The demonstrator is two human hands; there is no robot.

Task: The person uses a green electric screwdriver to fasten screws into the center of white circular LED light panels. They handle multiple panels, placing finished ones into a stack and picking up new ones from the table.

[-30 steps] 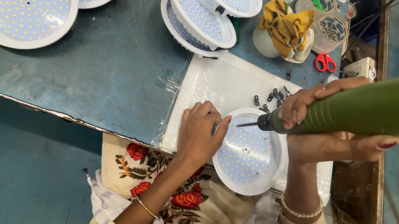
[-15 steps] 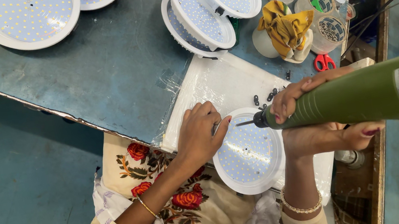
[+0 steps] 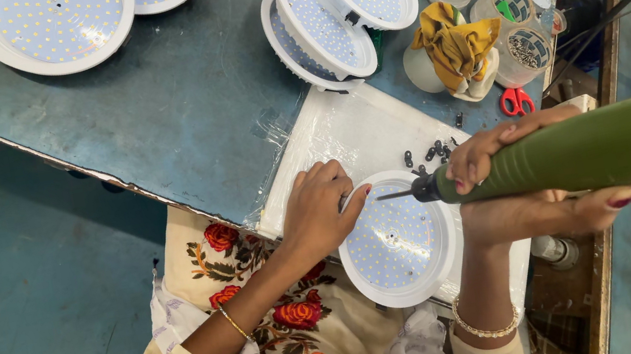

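While the right hand [image 3: 524, 183] wraps tightly around a green electric screwdriver [image 3: 588, 151], its bit points at the rim of a round white LED light panel [image 3: 397, 238] (lying on a white tray [image 3: 342, 133]). Just beside the bit, the left hand [image 3: 321, 210] presses fingertips onto the panel's rim, grasping nothing.

Loose screws [image 3: 434, 153] and stacked lamps [image 3: 323, 24] crowd the white board [image 3: 359, 130].

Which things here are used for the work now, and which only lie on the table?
In use:
- left hand steadying the round white LED lamp
- right hand gripping the green electric screwdriver
- small black screws on the white tray

Lying about:
- other white lamps
- tape rolls
- yellow cloth
- red scissors
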